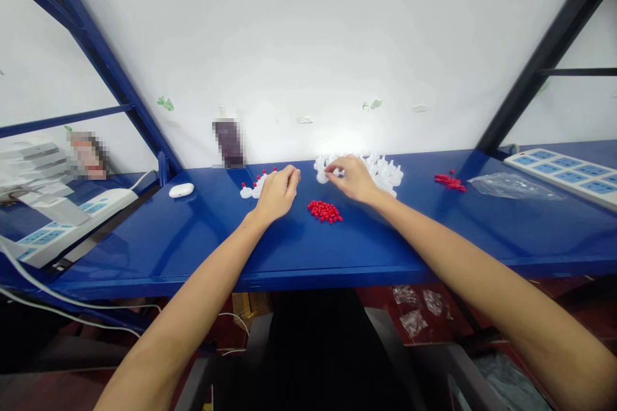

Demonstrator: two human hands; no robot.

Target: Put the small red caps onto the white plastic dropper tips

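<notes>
Across the view, from the left frame post to the right one: one blue tabletop (371, 241), its front strip bare along the edge. At its right end, one long white power strip (562, 170). Left of that, one clear plastic bag (511, 185), flat. Near the back edge, right of centre, one heap of white plastic nozzles (389, 173); the right hand (354, 178) at its left side, thumb and forefinger narrowly apart, grip hidden. Left of centre, the left hand (279, 194), fingers curled close, contents hidden; partly behind it, red-tipped white nozzles (246, 192). Between the hands, nearer the front edge, one pile of red caps (325, 212). Near the left back corner, one white earbud case (182, 191), open surface around it. Beside the bag, one smaller red cluster (450, 182).
</notes>
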